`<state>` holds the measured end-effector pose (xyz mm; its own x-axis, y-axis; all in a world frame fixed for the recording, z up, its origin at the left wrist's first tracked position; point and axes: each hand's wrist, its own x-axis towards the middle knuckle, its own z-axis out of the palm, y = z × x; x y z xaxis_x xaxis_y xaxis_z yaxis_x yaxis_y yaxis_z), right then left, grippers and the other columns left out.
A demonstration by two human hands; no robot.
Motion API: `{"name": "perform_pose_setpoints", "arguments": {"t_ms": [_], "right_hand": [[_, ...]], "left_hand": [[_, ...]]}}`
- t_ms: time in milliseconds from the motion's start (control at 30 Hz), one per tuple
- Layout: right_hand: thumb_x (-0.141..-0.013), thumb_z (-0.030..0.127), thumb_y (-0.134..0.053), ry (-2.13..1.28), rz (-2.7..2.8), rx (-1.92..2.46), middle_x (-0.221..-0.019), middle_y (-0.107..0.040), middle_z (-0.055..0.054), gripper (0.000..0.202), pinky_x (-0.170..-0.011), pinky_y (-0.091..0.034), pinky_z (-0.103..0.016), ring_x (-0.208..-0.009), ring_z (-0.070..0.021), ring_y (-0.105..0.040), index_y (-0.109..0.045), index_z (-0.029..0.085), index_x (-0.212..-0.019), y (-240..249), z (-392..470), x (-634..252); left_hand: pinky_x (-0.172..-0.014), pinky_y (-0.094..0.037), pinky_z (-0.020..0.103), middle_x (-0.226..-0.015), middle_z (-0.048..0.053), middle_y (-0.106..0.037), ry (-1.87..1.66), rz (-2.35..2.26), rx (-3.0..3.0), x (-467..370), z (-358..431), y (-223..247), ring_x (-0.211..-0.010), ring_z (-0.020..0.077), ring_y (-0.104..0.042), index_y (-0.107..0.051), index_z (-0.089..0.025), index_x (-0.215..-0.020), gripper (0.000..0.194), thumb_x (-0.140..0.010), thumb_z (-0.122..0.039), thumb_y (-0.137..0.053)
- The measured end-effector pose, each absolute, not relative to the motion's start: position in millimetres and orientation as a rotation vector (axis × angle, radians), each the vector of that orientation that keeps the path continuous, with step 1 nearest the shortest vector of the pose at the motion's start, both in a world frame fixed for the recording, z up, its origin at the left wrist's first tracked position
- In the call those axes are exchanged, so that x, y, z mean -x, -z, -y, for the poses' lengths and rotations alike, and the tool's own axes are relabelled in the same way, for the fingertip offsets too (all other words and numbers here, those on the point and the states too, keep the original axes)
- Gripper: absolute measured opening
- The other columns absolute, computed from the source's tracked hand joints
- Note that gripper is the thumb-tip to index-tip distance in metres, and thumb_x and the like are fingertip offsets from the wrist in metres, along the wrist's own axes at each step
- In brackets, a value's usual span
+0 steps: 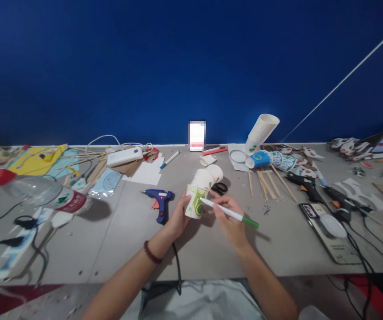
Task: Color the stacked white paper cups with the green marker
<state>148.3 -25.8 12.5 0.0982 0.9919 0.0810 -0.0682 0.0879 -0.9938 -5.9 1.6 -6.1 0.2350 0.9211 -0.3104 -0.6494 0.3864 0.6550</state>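
Note:
My left hand (177, 217) is closed around a paper cup (196, 202) with green patterns drawn on its side. More white paper cups (208, 176) extend behind it, apparently joined to it in a curved row. In my right hand (229, 216) is a white marker (228, 211) with a green end; its tip meets or nearly meets the cup's side. Just left of my left hand lies a blue glue gun (159, 202). Black-handled scissors (219, 189) lie behind my right hand, partly hidden.
A stack of paper cups (263, 130) leans at the back right, behind blue-painted cups (269, 160) and wooden sticks (266, 183). Two black glue guns and a phone (331, 242) with trailing cables are to the right. Leftward are a plastic bottle (45, 193) and a power strip (25, 246).

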Motion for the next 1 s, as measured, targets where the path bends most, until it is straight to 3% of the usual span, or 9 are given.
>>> {"name": "perform_pose_setpoints", "arguments": {"t_ms": [200, 367, 467, 733, 1000], "right_hand": [[-0.083, 0.028, -0.064, -1.088, 1.206, 1.145, -0.084, -0.076, -0.009, 0.009, -0.077, -0.057, -0.036, -0.119, -0.0317, -0.065, -0.061, 0.024, -0.075, -17.0, 25.0, -149.8], [-0.08, 0.033, -0.067, -1.129, 1.227, 1.188, -0.093, -0.079, -0.01, 0.015, -0.069, -0.057, -0.036, -0.088, -0.0288, -0.074, -0.06, 0.024, -0.07, -20.0, 26.6, -150.8], [-0.079, 0.035, -0.068, -1.142, 1.232, 1.205, -0.098, -0.079, -0.01, 0.017, -0.068, -0.057, -0.036, -0.081, -0.0265, -0.074, -0.06, 0.024, -0.069, -19.7, 27.1, -150.7], [-0.083, 0.035, -0.066, -1.112, 1.168, 1.157, -0.097, -0.077, -0.011, 0.014, -0.072, -0.059, -0.035, -0.12, -0.0319, -0.064, -0.062, 0.023, -0.076, -14.0, 25.1, -148.6], [-0.082, 0.037, -0.068, -1.145, 1.082, 1.159, -0.109, -0.074, -0.011, 0.016, -0.068, -0.063, -0.032, -0.117, -0.0304, -0.067, -0.061, 0.023, -0.08, -15.1, 24.1, -148.8]], "left_hand": [[-0.069, -0.051, 0.03, -0.097, 0.008, -0.074, -1.15, -0.741, -0.43, 3.8, -2.1, 5.1, -0.078, 0.0204, -0.066, -0.065, -0.013, -0.115, 0.043, -0.078, -0.034, -0.068], [-0.064, -0.048, 0.027, -0.101, 0.007, -0.074, -1.182, -0.759, -0.394, 2.7, -3.2, 2.6, -0.078, 0.0193, -0.066, -0.065, -0.015, -0.118, 0.045, -0.076, -0.03, -0.068], [-0.064, -0.047, 0.026, -0.104, 0.008, -0.074, -1.179, -0.768, -0.379, 2.5, -3.3, 0.0, -0.079, 0.0191, -0.066, -0.066, -0.015, -0.115, 0.043, -0.075, -0.029, -0.069], [-0.066, -0.05, 0.029, -0.098, 0.007, -0.073, -1.16, -0.756, -0.41, 3.4, -2.1, 3.6, -0.078, 0.0201, -0.066, -0.063, -0.015, -0.119, 0.046, -0.077, -0.032, -0.069], [-0.065, -0.052, 0.029, -0.093, 0.007, -0.073, -1.153, -0.753, -0.431, 4.0, -1.0, 2.6, -0.073, 0.0191, -0.065, -0.065, -0.014, -0.109, 0.037, -0.077, -0.033, -0.069]]}}
